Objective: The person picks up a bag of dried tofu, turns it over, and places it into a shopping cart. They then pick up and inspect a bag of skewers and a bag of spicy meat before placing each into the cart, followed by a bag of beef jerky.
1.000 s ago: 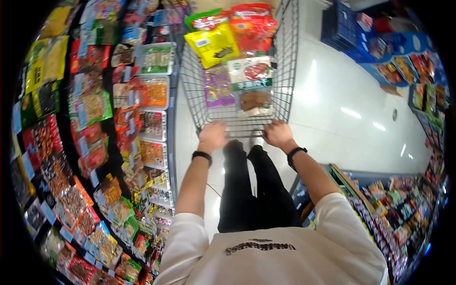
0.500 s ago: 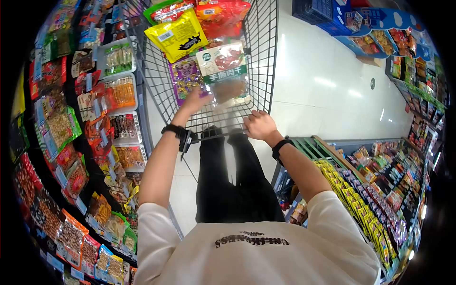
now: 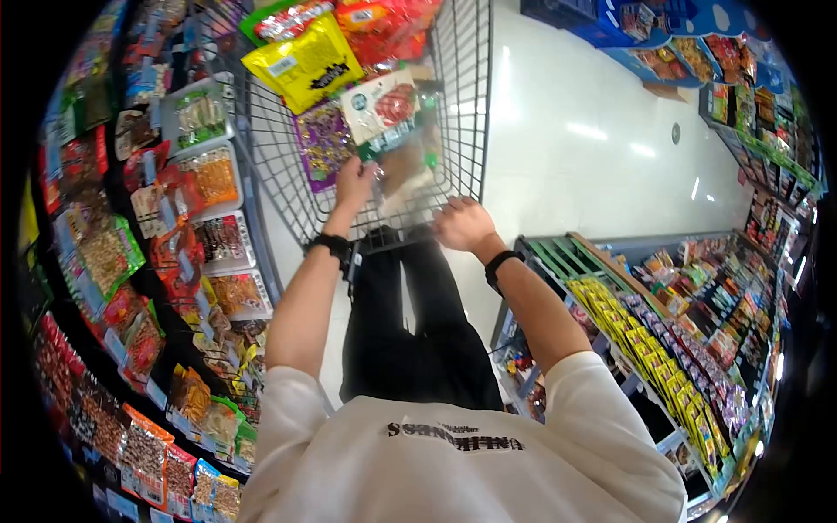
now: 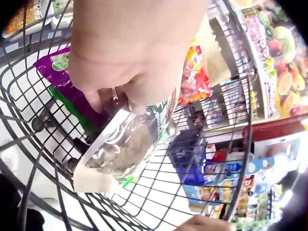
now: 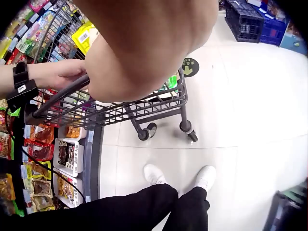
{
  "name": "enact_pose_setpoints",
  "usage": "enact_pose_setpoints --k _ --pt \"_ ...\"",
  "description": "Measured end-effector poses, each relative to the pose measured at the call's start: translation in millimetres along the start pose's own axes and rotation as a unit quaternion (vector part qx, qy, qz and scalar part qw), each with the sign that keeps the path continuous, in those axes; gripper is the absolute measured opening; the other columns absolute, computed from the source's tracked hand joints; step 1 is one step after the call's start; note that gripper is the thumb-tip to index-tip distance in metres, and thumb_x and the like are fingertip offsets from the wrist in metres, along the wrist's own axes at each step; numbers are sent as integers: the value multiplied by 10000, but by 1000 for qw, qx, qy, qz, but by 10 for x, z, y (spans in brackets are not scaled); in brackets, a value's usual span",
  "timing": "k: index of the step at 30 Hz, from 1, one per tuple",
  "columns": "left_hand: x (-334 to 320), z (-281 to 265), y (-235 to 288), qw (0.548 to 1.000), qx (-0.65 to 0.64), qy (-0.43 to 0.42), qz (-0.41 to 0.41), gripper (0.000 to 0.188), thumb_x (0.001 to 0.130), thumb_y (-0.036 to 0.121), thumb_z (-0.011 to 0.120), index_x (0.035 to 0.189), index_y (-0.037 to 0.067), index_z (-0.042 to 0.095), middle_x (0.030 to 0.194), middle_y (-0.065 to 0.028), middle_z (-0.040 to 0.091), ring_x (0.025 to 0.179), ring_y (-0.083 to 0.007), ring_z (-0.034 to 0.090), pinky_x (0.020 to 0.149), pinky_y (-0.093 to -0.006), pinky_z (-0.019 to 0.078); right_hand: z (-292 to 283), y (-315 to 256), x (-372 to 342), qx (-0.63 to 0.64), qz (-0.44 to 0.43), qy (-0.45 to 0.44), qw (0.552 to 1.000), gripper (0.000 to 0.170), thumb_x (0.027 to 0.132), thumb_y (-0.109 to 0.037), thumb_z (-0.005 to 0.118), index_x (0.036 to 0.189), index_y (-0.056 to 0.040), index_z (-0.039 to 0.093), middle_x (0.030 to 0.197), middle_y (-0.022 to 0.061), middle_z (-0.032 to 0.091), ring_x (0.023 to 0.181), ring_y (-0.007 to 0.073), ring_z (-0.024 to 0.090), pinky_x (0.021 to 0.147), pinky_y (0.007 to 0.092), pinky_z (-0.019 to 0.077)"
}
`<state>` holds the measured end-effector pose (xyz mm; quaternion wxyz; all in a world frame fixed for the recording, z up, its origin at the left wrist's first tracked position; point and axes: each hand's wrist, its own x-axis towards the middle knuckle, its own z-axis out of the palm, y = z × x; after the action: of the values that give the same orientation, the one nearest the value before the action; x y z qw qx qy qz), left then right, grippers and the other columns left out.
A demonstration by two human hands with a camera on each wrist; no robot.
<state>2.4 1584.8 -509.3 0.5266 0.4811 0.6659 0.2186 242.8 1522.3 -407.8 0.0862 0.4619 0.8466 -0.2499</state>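
My left hand [image 3: 353, 186] reaches over the rear of the wire cart [image 3: 475, 131] and pinches the lower left edge of a white and green packet [image 3: 379, 109]. In the left wrist view, the left hand [image 4: 130, 67] has its fingertips on the edge of this packet [image 4: 127, 144], whose clear window shows brown contents. A purple packet [image 3: 323, 139] lies beside it. My right hand [image 3: 462, 224] is curled at the cart's handle; in the right wrist view the right hand [image 5: 149, 62] covers part of the handle [image 5: 62, 94].
A yellow bag [image 3: 305, 65] and red bags [image 3: 388, 30] lie farther forward in the cart. Shelves of packaged snacks [image 3: 214, 179] run along the left. At the right stand a rack of yellow packets [image 3: 645, 353] and blue crates [image 3: 602, 26].
My left hand has left the handle and moved forward to the white and green packet, which now sits more tilted. My right hand has stayed at the handle. The cart has shifted leftward in the head view.
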Motion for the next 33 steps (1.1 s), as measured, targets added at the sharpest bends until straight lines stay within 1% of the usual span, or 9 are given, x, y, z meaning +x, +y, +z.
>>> enact_pose_setpoints --k 6,10,15,17,20,21,24,28,33 --pt "-706 -758 621 997 -54 57 23 302 936 269 629 882 -22 568 727 -133 593 678 -196 556 643 -354 451 9 -98 -13 -32 40 -72 996 230 780 -304 618 789 -77 655 778 104 664 843 277 638 778 399 515" --pt "-1442 -1433 1226 971 -201 114 63 219 970 193 596 825 59 501 722 29 503 694 -89 435 630 -266 387 -388 -179 -155 -1 16 -118 993 310 808 -371 642 862 -66 671 875 157 680 889 337 653 775 455 527" --pt "-2544 -1969 2036 884 -407 226 35 125 988 245 569 987 123 543 929 45 559 834 -57 508 769 -241 400 -460 -211 -242 249 -10 -37 968 339 887 -360 605 933 -27 654 863 203 672 841 387 647 755 453 509" --pt "-2991 -1980 2076 839 -490 234 22 153 1008 245 525 1041 96 525 1010 17 563 862 -88 531 735 -273 445 -873 -390 -343 261 -4 -85 962 334 897 -319 601 1058 -31 656 1002 211 678 939 388 642 789 462 499" --pt "-3366 -1816 1867 847 -395 334 125 142 1009 263 527 1086 143 520 987 50 531 950 -87 512 801 -298 448 -933 -524 -273 333 -187 18 924 329 900 -241 612 1133 -12 649 1001 201 684 924 287 666 805 384 513" --pt "-3592 -1725 2067 817 -470 314 113 133 1001 256 545 1077 150 521 993 53 537 967 -81 519 817 -296 455 -1642 -937 -464 436 -233 15 869 330 892 -167 604 1165 16 632 963 163 698 907 220 661 833 350 509" --pt "-4077 -1469 2514 695 -647 284 135 92 998 207 558 1060 148 524 994 53 537 929 -63 516 796 -282 465 -2344 -1334 -471 455 -197 2 868 320 929 -149 523 1185 19 619 1079 153 676 979 213 619 877 337 473" --pt "-4592 -1249 2400 696 -573 385 198 89 1013 170 520 1072 104 528 988 38 523 933 -61 503 835 -242 428 -2898 -1949 -477 472 -232 -14 850 450 1032 -304 369 1250 42 557 1228 186 603 1123 288 556 980 372 403" --pt "-5610 -1042 1791 689 -495 495 186 102 1024 193 489 1052 102 523 977 37 551 890 -62 513 788 -247 437 -2858 -3086 -1047 446 -406 -97 791 520 1043 -398 313 1240 8 570 1201 92 617 1103 196 537 988 352 400"
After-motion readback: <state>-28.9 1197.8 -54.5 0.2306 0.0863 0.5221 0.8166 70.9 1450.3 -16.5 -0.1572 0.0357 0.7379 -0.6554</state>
